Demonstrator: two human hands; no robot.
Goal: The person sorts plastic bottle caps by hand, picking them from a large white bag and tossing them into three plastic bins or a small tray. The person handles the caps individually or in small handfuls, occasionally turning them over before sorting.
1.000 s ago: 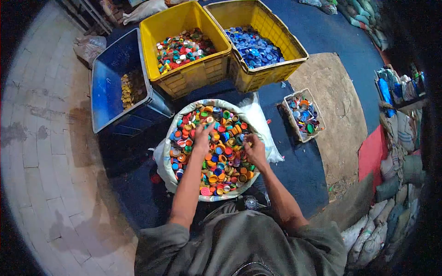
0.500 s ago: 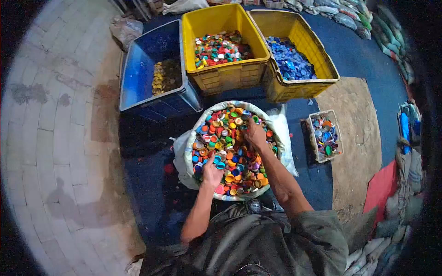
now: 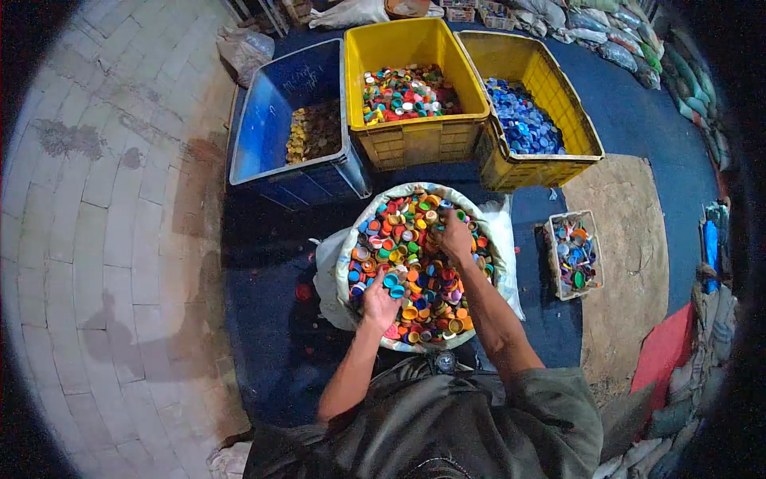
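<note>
A round white sack (image 3: 343, 275) with a rolled rim is full of mixed coloured bottle caps (image 3: 411, 267). On its left side, my left hand (image 3: 381, 303) is palm up with teal caps (image 3: 393, 286) held at its fingers. My right hand (image 3: 455, 238) reaches into the upper right part of the caps, fingers bent down among them; what its fingertips hold, if anything, is hidden.
Beyond the sack stand a blue bin (image 3: 255, 120) with yellow and brown caps, a yellow bin (image 3: 419, 136) with mixed caps, and another yellow bin (image 3: 542, 172) with blue caps. A white basket (image 3: 556, 259) of small items sits right, beside brown board (image 3: 622, 239).
The whole view has shifted, so the bins and sack appear farther right and slightly lower. Both hands keep nearly the same places over the sack, the left still with teal caps.
</note>
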